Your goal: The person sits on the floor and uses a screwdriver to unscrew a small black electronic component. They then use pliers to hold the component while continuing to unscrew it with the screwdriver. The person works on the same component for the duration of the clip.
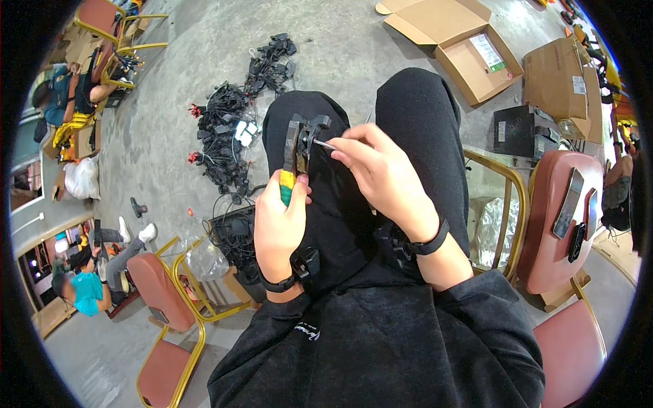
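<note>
My left hand (pixel 279 217) is closed round a yellow and green handle (pixel 288 185) of a tool, upright over my left thigh. A dark part with black plastic pieces (pixel 312 132) rises from it above my fingers; how they join is unclear. My right hand (pixel 381 177) pinches a thin metal rod (pixel 327 145) between thumb and forefinger, with its far end at the black piece. Black straps with small devices are on both my wrists.
Tangled black cables and devices (pixel 224 136) lie ahead-left on the floor. An open cardboard box (pixel 469 75), larger boxes (pixel 552 78) and a black case (pixel 511 132) are ahead-right. Chairs (pixel 160 292) flank me; phones (pixel 566 204) lie on the right one. People (pixel 87 292) sit at left.
</note>
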Motion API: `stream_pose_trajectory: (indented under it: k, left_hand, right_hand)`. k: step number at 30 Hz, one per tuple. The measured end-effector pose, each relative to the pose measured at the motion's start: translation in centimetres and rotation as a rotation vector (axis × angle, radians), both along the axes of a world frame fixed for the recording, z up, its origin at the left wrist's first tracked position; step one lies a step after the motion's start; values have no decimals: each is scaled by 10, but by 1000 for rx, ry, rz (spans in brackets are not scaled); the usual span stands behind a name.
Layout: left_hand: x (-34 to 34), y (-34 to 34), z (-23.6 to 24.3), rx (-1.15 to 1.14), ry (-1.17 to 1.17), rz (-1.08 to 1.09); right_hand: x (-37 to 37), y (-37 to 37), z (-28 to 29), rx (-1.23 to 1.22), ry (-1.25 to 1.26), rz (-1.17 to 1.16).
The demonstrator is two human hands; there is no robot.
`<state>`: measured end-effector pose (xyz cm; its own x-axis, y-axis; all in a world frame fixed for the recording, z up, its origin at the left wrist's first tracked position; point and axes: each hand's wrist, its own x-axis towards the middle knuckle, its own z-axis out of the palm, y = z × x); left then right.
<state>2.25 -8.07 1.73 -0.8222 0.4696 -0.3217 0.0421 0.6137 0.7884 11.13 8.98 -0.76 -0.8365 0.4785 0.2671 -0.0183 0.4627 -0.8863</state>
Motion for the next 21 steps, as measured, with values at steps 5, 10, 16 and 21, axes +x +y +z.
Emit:
stream_pose_trajectory:
  k: [5, 10, 16, 21]
  left_hand:
    - [1, 1, 1, -29, 20, -28]
    - [0, 1, 3, -6, -33, 5]
    - [-1, 0, 1, 4, -65, 21]
    - [-2, 0, 2, 1, -73, 9]
  right_hand:
    - [5, 0, 22, -731, -344, 84]
    - [4, 1, 8, -325, -127, -15]
    - [3, -2, 3, -123, 4, -23]
    - [2, -1, -2, -25, 20, -23]
